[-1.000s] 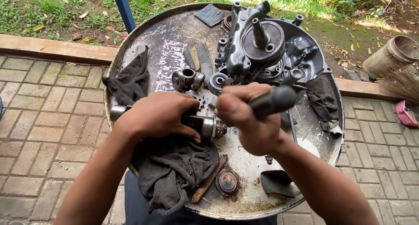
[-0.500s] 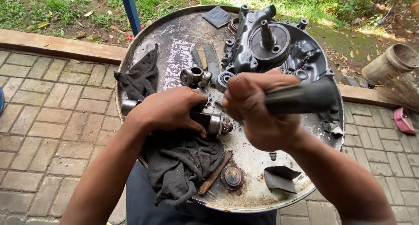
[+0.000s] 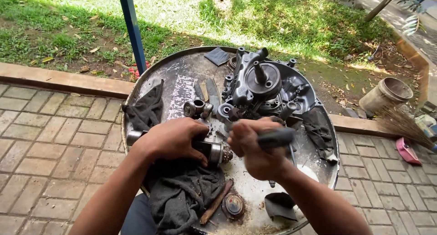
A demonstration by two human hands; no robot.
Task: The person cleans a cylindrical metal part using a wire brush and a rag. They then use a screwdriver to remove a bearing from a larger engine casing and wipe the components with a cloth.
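A round metal drum top (image 3: 182,75) carries a dark engine casing (image 3: 264,87), black rags (image 3: 180,196), and small bearings (image 3: 195,108).

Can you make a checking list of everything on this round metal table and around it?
Surface: round metal tray, greasy and scratched.
Job's things: geared metal shaft gripped by the left hand; dark-handled tool in the right hand.
Clutter: engine casing, dark rags, small metal parts, round cap.
Cables: nothing seen.
Surroundings: brick paving, grass, blue pole, bucket, broom.
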